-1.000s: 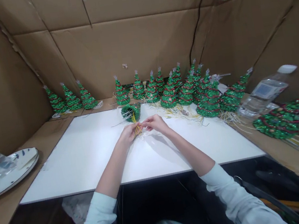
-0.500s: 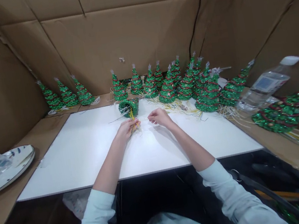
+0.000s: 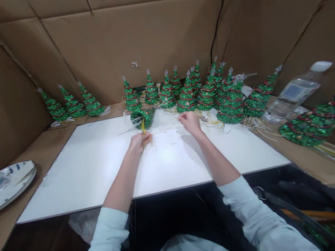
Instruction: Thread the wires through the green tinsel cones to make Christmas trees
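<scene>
A small green tinsel Christmas tree (image 3: 149, 116) lies on its side on the white board (image 3: 98, 171), its hollow base facing me. White and yellow wires stick out of that base. My left hand (image 3: 139, 141) is closed around the bunch of yellow wires (image 3: 143, 127) just in front of the opening. To the right, my right hand (image 3: 190, 121) is held over the board with its fingers pinched together. Whatever is between those fingertips, if anything, is too small to make out. Loose wire bits (image 3: 205, 118) are scattered just beyond it.
Several finished-looking tinsel trees (image 3: 186, 96) stand along the back and right, with three more (image 3: 71, 104) at the back left. A plastic bottle (image 3: 297, 93) leans at the right. On the left lies a plate (image 3: 20, 188). Cardboard walls (image 3: 151, 29) surround the board.
My right hand has moved right and slightly away from me, apart from the wires. My left hand keeps its grip and has shifted a little left. The view has tilted slightly.
</scene>
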`<state>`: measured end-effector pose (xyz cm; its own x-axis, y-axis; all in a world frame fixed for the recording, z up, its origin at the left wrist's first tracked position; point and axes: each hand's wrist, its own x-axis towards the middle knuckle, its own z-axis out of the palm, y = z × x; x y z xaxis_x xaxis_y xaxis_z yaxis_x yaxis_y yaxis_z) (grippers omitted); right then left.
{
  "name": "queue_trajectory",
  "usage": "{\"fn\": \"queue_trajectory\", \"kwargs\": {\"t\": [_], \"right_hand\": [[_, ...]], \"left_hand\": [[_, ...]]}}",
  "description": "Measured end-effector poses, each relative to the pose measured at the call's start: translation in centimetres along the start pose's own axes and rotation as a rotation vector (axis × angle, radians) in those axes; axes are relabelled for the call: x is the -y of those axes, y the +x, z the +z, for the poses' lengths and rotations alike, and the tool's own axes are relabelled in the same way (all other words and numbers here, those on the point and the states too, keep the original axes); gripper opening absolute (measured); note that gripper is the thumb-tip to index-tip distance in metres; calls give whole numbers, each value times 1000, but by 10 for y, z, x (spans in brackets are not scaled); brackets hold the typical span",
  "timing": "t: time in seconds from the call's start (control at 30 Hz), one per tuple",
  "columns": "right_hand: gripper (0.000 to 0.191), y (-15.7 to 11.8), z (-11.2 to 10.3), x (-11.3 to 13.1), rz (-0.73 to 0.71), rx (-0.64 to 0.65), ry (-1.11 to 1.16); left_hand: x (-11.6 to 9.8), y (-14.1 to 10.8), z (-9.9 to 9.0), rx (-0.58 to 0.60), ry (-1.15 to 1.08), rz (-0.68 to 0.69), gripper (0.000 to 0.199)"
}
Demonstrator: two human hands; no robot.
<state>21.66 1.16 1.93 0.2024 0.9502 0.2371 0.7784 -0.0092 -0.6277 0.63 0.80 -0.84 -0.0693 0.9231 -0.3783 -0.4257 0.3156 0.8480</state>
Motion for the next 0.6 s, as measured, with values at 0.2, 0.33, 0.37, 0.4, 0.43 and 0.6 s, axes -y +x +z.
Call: {"fn": "queue_trajectory", "kwargs": {"t": [0.2, 0.33, 0.37, 0.4, 0.43, 0.6], "right_hand": [[34, -19, 26, 22, -185, 39, -169], [31, -29, 54, 52, -445, 138, -92], [29, -29, 59, 56, -456, 144, -74], [26, -28, 63, 59, -450, 147, -58], [23, -27, 66, 61, -433, 146, -40], [19, -20, 69, 52, -286, 122, 98]], "left_hand": [[5, 1, 1, 61, 49, 35, 12], [6, 3, -1, 120, 78, 54, 12], [6, 4, -2, 132, 76, 55, 13], [6, 4, -2, 142, 73, 51, 14], [5, 4, -2, 152, 69, 45, 14], [4, 5, -3, 142, 10, 8, 12]]}}
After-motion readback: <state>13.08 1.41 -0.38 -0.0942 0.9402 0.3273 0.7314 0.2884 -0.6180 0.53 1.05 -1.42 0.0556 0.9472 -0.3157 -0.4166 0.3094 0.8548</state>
